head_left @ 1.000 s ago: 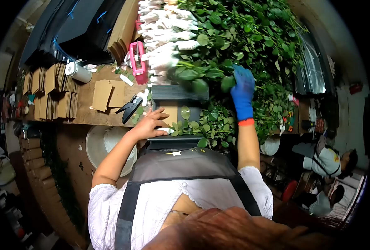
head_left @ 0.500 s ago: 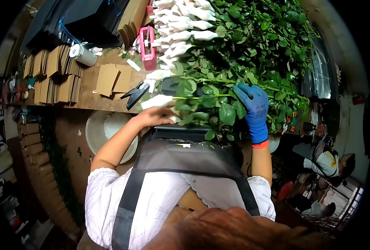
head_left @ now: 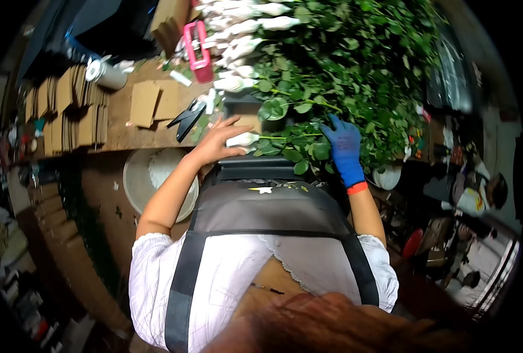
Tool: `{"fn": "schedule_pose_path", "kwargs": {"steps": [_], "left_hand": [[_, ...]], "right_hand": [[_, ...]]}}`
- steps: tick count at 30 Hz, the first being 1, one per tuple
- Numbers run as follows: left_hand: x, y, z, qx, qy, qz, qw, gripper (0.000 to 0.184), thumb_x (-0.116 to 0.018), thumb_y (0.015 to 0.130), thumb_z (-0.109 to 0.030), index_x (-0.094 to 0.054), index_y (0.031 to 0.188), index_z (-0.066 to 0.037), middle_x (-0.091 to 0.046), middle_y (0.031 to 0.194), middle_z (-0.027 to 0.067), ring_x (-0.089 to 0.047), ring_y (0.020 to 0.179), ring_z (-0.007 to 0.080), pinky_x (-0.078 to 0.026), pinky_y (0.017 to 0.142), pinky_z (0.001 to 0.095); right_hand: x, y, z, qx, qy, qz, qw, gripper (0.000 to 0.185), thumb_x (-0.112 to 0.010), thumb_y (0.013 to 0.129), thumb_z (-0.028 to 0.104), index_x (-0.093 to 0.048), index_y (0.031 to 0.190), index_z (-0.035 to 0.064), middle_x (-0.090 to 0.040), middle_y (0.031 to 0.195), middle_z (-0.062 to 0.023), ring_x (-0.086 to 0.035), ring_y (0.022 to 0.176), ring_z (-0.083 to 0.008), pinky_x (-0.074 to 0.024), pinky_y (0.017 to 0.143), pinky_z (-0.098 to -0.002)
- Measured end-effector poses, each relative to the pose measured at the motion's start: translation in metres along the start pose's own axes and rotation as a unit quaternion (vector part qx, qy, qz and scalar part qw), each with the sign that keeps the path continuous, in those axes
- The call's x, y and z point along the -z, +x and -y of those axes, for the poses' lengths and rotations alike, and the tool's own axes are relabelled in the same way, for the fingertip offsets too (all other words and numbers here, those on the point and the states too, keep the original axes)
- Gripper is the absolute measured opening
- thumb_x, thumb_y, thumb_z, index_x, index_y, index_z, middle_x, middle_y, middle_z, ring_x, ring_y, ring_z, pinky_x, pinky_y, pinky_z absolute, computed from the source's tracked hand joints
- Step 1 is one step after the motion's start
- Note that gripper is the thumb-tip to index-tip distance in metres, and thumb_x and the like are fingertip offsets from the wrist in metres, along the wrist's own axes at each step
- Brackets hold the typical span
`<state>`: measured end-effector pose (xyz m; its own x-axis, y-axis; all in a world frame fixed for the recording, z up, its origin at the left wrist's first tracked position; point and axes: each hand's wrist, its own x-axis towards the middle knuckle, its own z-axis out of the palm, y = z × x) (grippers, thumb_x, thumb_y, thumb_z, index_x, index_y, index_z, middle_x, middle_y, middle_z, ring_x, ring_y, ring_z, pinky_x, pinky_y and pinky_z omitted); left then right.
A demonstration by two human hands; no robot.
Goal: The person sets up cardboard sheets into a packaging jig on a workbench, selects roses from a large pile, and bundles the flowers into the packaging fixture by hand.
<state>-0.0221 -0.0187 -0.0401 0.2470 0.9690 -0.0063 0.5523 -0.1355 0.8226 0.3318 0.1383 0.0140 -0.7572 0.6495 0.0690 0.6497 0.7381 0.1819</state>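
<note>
My left hand [head_left: 215,141], bare, is at a flower bud in a white net sleeve [head_left: 243,139]. Its fingers are stretched out and apart, some above the bud and some along its lower side. From that bud a green stem [head_left: 285,137] runs right to my right hand [head_left: 345,143], which wears a blue glove with an orange cuff. The gloved fingers close around the leafy stem; the exact grip is partly hidden by leaves. Beyond lies a pile of leafy flower stems [head_left: 355,65], their netted buds [head_left: 238,47] pointing left.
Left of the buds are a pink tape dispenser [head_left: 197,53], a black stapler-like tool [head_left: 186,122], cardboard pieces [head_left: 145,103] and a white canister [head_left: 106,75]. Stacked cardboard [head_left: 76,109] stands further left. A white tub [head_left: 135,182] is below the table edge. People are at far right.
My left hand has moved up, and its fingers have spread near the netted bud. My right hand has shifted slightly left. The head view has shifted a little, too.
</note>
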Motion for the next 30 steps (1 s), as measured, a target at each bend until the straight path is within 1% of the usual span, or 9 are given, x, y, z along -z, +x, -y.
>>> {"fn": "schedule_pose_path", "kwargs": {"steps": [5, 9, 10, 13, 16, 20, 25, 27, 30], "left_hand": [[-0.004, 0.000, -0.002, 0.009, -0.022, -0.027, 0.999, 0.072, -0.086, 0.070, -0.026, -0.059, 0.136, -0.019, -0.061, 0.133, 0.0061, -0.042, 0.139, 0.0310, -0.020, 0.118, 0.0567], [-0.001, 0.002, -0.003, -0.001, 0.021, -0.012, 1.000, 0.058, -0.085, 0.072, -0.027, -0.066, 0.125, -0.016, -0.064, 0.129, 0.0054, -0.042, 0.139, 0.0308, -0.025, 0.116, 0.0554], [-0.001, 0.003, -0.005, 0.002, 0.022, -0.007, 1.000, 0.056, -0.084, 0.073, -0.029, -0.066, 0.125, -0.016, -0.064, 0.129, 0.0054, -0.043, 0.138, 0.0309, -0.025, 0.115, 0.0555], [0.006, 0.006, -0.012, 0.030, -0.009, 0.001, 1.000, 0.045, -0.077, 0.081, -0.037, -0.069, 0.119, -0.014, -0.065, 0.125, 0.0064, -0.046, 0.135, 0.0308, -0.024, 0.114, 0.0582], [-0.002, 0.012, -0.005, 0.017, 0.059, -0.046, 0.997, 0.030, -0.074, 0.083, -0.028, -0.071, 0.109, -0.013, -0.070, 0.112, 0.0036, -0.054, 0.124, 0.0299, -0.024, 0.114, 0.0583], [-0.001, 0.013, -0.017, -0.024, 0.113, -0.054, 0.992, 0.026, -0.073, 0.083, -0.022, -0.072, 0.108, -0.016, -0.071, 0.107, 0.0010, -0.056, 0.117, 0.0279, -0.025, 0.113, 0.0563], [-0.001, 0.015, -0.020, -0.058, 0.128, -0.073, 0.987, 0.019, -0.073, 0.083, -0.023, -0.074, 0.100, -0.014, -0.071, 0.099, 0.0036, -0.059, 0.105, 0.0266, -0.035, 0.104, 0.0472], [-0.012, 0.012, -0.006, 0.000, 0.057, -0.085, 0.995, 0.013, -0.072, 0.082, -0.019, -0.073, 0.092, -0.010, -0.067, 0.089, 0.0084, -0.061, 0.094, 0.0298, -0.048, 0.083, 0.0397], [-0.025, 0.004, 0.035, -0.010, 0.055, -0.067, 0.996, 0.035, -0.076, 0.071, -0.013, -0.068, 0.104, -0.007, -0.067, 0.095, 0.0126, -0.064, 0.088, 0.0305, -0.051, 0.079, 0.0396]], "right_hand": [[-0.008, 0.003, 0.004, -0.040, -0.036, 0.051, 0.997, 0.026, -0.060, 0.079, 0.013, -0.068, 0.101, 0.0248, -0.060, 0.130, -0.0052, -0.061, 0.097, -0.0265, -0.0511, 0.083, -0.0415], [-0.005, -0.005, 0.010, 0.009, -0.085, 0.109, 0.990, 0.047, -0.060, 0.084, 0.011, -0.061, 0.127, 0.0315, -0.057, 0.134, -0.0094, -0.060, 0.108, -0.0309, -0.0478, 0.093, -0.0426], [0.036, 0.004, 0.012, -0.021, -0.041, 0.220, 0.974, 0.055, -0.065, 0.084, 0.015, -0.054, 0.136, 0.0309, -0.055, 0.136, -0.0106, -0.057, 0.116, -0.0316, -0.0470, 0.096, -0.0419], [0.105, 0.029, -0.001, -0.204, 0.154, 0.171, 0.952, 0.053, -0.067, 0.084, 0.018, -0.054, 0.135, 0.0288, -0.056, 0.134, -0.0122, -0.057, 0.117, -0.0306, -0.0466, 0.098, -0.0415], [0.071, 0.053, -0.012, -0.125, 0.126, -0.143, 0.974, 0.049, -0.064, 0.087, 0.020, -0.055, 0.134, 0.0249, -0.062, 0.125, -0.0111, -0.060, 0.112, -0.0289, -0.0474, 0.097, -0.0413], [-0.020, 0.060, -0.034, -0.105, 0.203, 0.037, 0.973, 0.040, -0.066, 0.082, 0.016, -0.063, 0.122, 0.0188, -0.064, 0.119, -0.0044, -0.060, 0.109, -0.0280, -0.0491, 0.092, -0.0420], [0.075, 0.045, -0.022, -0.085, 0.061, -0.273, 0.956, 0.049, -0.065, 0.074, 0.001, -0.065, 0.119, 0.0215, -0.065, 0.117, 0.0005, -0.060, 0.100, -0.0254, -0.0494, 0.087, -0.0390], [0.093, 0.037, -0.017, -0.029, 0.111, -0.166, 0.979, 0.048, -0.063, 0.075, -0.001, -0.067, 0.117, 0.0223, -0.065, 0.117, -0.0013, -0.063, 0.094, -0.0267, -0.0519, 0.082, -0.0395], [0.066, 0.028, -0.017, 0.044, 0.115, 0.008, 0.992, 0.045, -0.063, 0.077, 0.001, -0.068, 0.116, 0.0229, -0.066, 0.118, -0.0031, -0.067, 0.090, -0.0276, -0.0542, 0.077, -0.0399]]}}
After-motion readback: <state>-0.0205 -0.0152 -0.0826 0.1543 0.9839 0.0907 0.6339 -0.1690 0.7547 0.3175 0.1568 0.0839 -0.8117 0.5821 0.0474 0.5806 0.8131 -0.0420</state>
